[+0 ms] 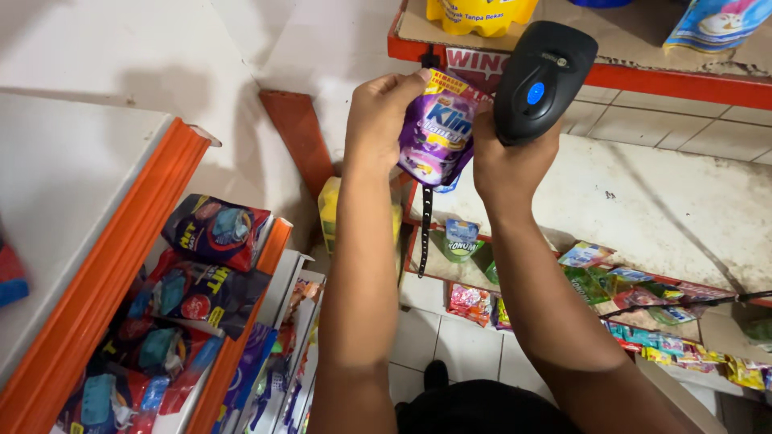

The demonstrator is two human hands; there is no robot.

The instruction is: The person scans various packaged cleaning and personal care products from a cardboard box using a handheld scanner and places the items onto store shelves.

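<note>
My left hand [379, 120] is raised in front of the shelving, fingers and thumb pinched on the top left edge of a purple pouch [438, 133]. The pouch hangs upright between my two hands, just below the red front edge of the upper shelf [643, 80].

My right hand [507, 165] is wrapped around the grip of a black handheld scanner [540, 76] — fingers closed tight on it. The scanner head, with a blue button on its back, stands just right of the pouch and touches or nearly touches it; I cannot tell which.

On the upper shelf: a yellow pack [481, 14] above the pouch and a light blue pack [716, 22] toward the right, both on worn cardboard lining.

Below my hands a lower shelf [667, 209] is pale and scuffed, with small bright sachets [635, 289] scattered along its near side. A black strap [425, 233] hangs down from near the pouch.

At left — an orange-edged shelf [121, 265] with dark pouches [215, 231] stacked under it. White floor tiles [450, 345] show between my forearms.
</note>
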